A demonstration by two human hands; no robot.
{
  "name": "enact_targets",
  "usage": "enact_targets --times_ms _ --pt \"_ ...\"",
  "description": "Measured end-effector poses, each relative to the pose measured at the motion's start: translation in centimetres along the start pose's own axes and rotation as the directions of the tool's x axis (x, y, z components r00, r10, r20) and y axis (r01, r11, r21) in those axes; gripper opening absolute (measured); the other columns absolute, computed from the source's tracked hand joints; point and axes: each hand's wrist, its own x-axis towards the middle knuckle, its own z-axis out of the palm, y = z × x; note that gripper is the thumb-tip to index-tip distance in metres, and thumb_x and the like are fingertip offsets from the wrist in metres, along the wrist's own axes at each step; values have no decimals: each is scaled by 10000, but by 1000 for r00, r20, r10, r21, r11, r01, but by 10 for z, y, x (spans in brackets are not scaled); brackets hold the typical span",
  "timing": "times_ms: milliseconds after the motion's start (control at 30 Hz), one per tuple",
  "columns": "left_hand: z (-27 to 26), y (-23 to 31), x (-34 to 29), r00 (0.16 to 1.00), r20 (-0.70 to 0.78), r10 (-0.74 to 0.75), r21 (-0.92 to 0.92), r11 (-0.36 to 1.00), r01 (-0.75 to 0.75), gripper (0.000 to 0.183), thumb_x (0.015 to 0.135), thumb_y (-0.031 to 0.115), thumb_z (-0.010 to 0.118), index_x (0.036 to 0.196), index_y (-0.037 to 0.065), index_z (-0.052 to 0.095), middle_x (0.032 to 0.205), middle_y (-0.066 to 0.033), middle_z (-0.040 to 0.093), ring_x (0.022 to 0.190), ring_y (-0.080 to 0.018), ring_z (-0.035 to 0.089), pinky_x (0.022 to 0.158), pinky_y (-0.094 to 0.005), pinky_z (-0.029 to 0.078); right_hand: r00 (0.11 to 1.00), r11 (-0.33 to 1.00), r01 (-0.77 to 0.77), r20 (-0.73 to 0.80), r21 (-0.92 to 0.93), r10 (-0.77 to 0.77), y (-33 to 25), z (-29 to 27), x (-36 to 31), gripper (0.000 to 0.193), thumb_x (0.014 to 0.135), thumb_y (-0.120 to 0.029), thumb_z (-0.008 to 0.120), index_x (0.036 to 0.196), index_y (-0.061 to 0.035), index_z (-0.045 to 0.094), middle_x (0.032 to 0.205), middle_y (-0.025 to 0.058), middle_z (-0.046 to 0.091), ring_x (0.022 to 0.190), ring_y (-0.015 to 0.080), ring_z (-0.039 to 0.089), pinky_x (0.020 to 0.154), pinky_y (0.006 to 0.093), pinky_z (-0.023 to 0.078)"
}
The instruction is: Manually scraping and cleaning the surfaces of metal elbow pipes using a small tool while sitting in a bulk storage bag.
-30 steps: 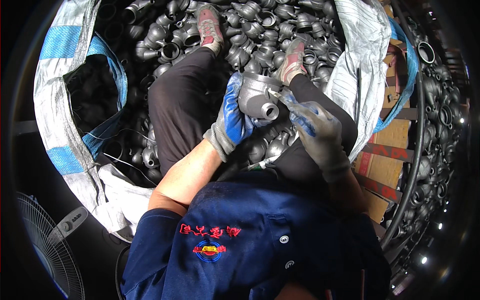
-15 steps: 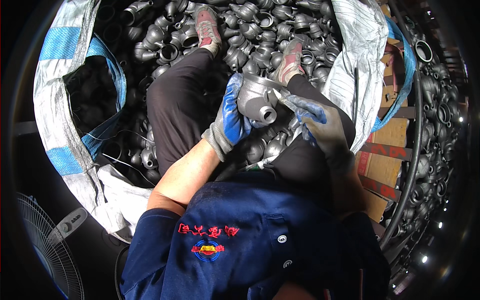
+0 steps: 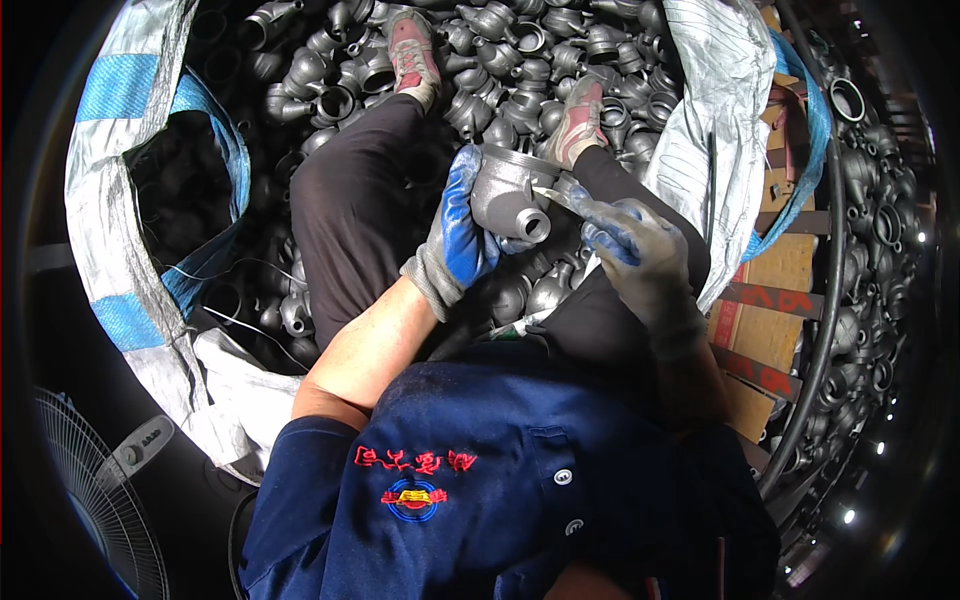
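My left hand (image 3: 460,232), in a blue and grey work glove, is wrapped round a grey metal casting (image 3: 500,196). The casting has a wide round rim at the top and a short pipe outlet pointing toward me. To its right, my gloved right hand (image 3: 642,245) is closed on a slim, pale, pointed tool (image 3: 549,193), whose exact kind I cannot make out. The tool's tip meets the casting's side just under the rim, or lies right in front of it. Most of the tool's length is hidden by my fingers.
Many similar grey castings (image 3: 490,70) lie heaped round my feet inside a large white woven bag (image 3: 130,240) with blue straps. More castings (image 3: 850,300) are piled at the right, beyond wooden boards (image 3: 775,270) and a dark hose. A fan (image 3: 95,490) stands lower left.
My right hand has turned and its fingers have shifted slightly, with the pale tool still at the casting's side. The left hand and the casting have moved very slightly left.
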Motion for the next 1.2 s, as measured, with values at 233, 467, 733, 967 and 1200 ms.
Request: enact_targets --times_ms 233,467,733,967,1200 --pt "4 -4 2 1000 -6 28 -1 1000 -28 626 928 531 398 1308 35 421 1240 -148 540 1072 -251 582 924 -394 491 967 736 -95 -113 670 228 -9 13 13 482 759 7 695 1213 14 533 1181 132 572 1061 169 571 874 287 480" --pt "16 -6 -3 999 -34 -2 33 999 3 588 940 511 397 1285 37 440 1195 -117 562 1057 -231 572 917 -355 471 976 540 -174 72 823 204 -5 40 28 378 782 37 642 1146 61 541 1013 91 627 925 116 582 780 243 487" --pt "36 -4 -14 993 14 116 362 925 -113 743 888 621 345 1299 6 421 1215 -186 549 994 -340 615 729 -506 561 952 435 -199 68 878 299 -7 22 19 395 824 5 576 1215 29 527 1106 104 591 1003 112 543 870 263 446" --pt "8 -4 -3 969 217 -119 -257 951 174 756 894 610 332 1355 12 337 1215 -256 518 972 -418 608 647 -436 602 977 908 160 -193 386 -90 5 19 -8 453 782 30 562 1233 12 522 1183 198 558 1076 284 578 899 343 460" --pt "8 -4 -4 972 211 -104 -267 950 159 756 895 613 331 1355 12 339 1227 -231 521 981 -416 606 626 -417 604 961 986 110 -266 127 -73 -8 25 -13 406 697 68 668 1081 -54 616 1051 157 609 949 300 623 812 346 503"
